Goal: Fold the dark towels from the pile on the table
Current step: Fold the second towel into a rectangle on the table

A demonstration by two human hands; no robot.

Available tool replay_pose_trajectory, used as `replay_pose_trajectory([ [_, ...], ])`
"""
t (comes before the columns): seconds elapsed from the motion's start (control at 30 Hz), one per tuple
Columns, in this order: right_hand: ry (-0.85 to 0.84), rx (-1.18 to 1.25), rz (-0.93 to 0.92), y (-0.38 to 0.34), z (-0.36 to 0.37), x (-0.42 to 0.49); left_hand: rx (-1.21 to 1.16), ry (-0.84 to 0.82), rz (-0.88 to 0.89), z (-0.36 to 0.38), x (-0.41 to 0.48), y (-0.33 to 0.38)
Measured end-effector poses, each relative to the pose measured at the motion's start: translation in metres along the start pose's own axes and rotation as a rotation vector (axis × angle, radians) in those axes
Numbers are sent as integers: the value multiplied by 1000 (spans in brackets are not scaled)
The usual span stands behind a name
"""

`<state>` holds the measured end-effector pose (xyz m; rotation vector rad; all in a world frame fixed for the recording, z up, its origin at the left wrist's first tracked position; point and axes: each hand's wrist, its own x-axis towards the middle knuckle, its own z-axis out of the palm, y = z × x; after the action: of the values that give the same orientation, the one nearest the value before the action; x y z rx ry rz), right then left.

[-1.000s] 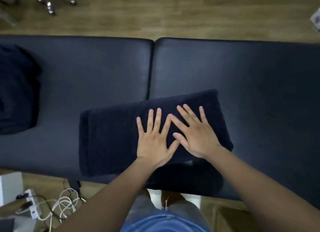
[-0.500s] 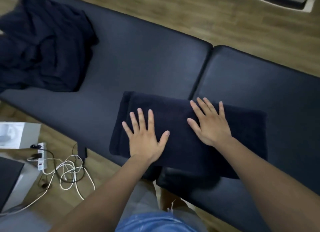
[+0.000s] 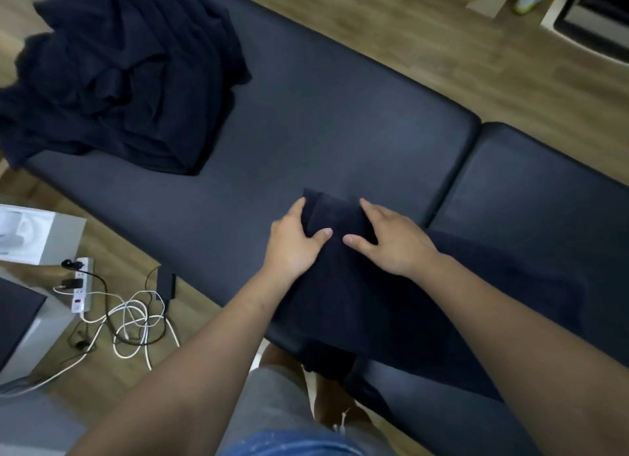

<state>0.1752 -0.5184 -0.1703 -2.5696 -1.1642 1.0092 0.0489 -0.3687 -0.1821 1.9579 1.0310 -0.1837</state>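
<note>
Navy folded terry towel (image 3: 357, 302) lies at 5 o'clock on the black padded vinyl table (image 3: 323, 132), its edges hard to trace against the upholstery. The left hand (image 3: 292, 241) and right hand (image 3: 391, 241) pinch its raised end, thumbs on top and fingers mostly hidden behind the fold. At 10 o'clock the crumpled pile of dark towels (image 3: 119, 74) is cut off by the frame.

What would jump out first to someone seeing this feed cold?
Both hands meet mid-frame: the left hand and right hand grip one end of a dark towel lying across the padded table. At the table's far left end sits a rumpled pile of dark towels. White cables lie tangled on the wooden floor at lower left.
</note>
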Motion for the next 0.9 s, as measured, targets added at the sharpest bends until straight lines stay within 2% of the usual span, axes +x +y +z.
replay_pose_trajectory([
  [0.17,-49,29,-52,-30,-2,42,-299,-138,23,-20,12,-15],
  [0.3,-154,97,14,-31,-6,68,-92,-58,-56,-30,-15,-54],
  [0.4,-132,247,75,-24,-13,76,-89,-101,-9,-30,-52,-78],
  [0.47,4,342,143,-21,-18,79,-126,-64,23,-33,-64,-87],
  [0.57,346,627,337,-10,-30,79,-144,130,-33,-27,-61,-88],
  [0.63,411,746,459,-1,-40,79,-259,41,-163,-23,-53,-69],
  [0.7,307,680,486,3,-47,77,-452,-162,-272,-19,-41,-43],
  [0.73,246,609,472,2,-48,75,-533,-203,-296,-16,-36,-31],
  [0.8,195,537,444,-3,-48,71,-629,-190,-356,-9,-30,-7],
  [0.9,169,589,416,-6,-38,61,-677,-57,-436,6,-33,16],
])
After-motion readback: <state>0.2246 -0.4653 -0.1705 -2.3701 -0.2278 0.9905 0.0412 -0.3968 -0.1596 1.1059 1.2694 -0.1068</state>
